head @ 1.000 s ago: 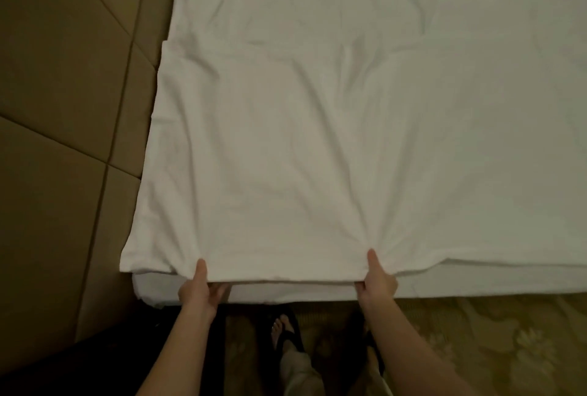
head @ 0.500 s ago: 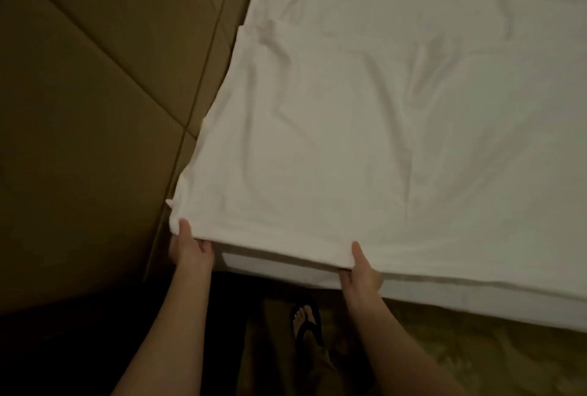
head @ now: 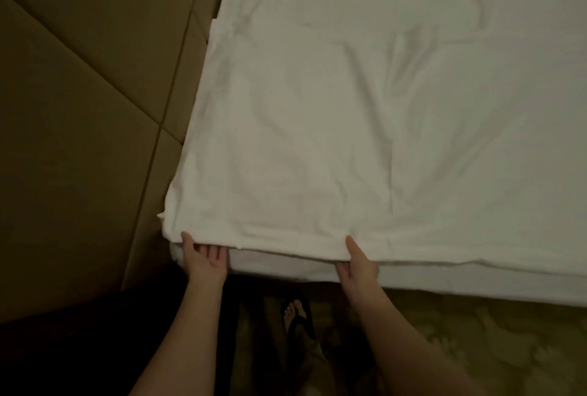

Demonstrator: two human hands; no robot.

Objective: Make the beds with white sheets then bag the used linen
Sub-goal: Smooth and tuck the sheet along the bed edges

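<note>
Padded headboard [head: 79, 103] at far left, bed butted against it. Left hand [head: 205, 260] pinches the white sheet [head: 317, 141] hem near the corner, thumb on top, fingers curled beneath. Right hand [head: 359, 264] pinches the same hem further along, thumb over, fingers under. Two grips spread apart, likely to lift the edge and align it with the mattress [head: 286, 268] before tucking. Sandalled foot [head: 297, 316] on patterned carpet [head: 476, 338] below. No readable labels or writing.

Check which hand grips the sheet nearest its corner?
The left hand, pinching the white sheet near the corner by the padded wall; the right hand grips farther along.
</note>
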